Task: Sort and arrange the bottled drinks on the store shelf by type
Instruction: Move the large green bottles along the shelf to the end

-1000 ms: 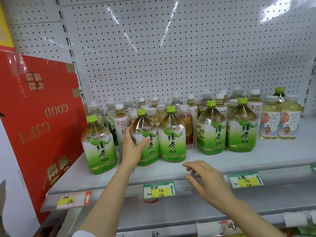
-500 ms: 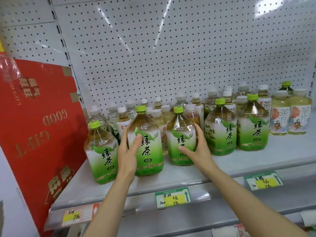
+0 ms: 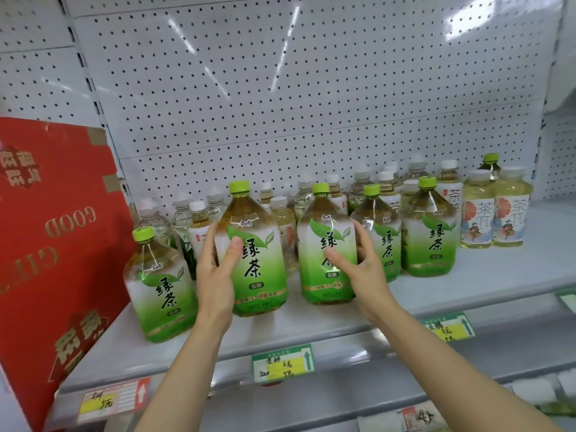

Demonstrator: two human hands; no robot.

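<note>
green tea bottles (image 3: 254, 260) (image 3: 327, 247) now gripped, one per hand (image 3: 215, 275) (image 3: 363, 269), nearer than before

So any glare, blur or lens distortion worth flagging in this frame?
Head view: bright streaks of glare on the pegboard; wide-angle bending of the shelf edge and uprights; slight softness on the left hand and right hand; bottle labels readable; lighting even.

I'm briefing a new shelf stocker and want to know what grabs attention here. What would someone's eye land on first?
First, the two big green tea bottles at the front centre of the shelf: the left hand grips one bottle, the right hand grips its neighbour. Next, the large red gift box leaning at the shelf's left end, beside another green tea bottle.
</note>
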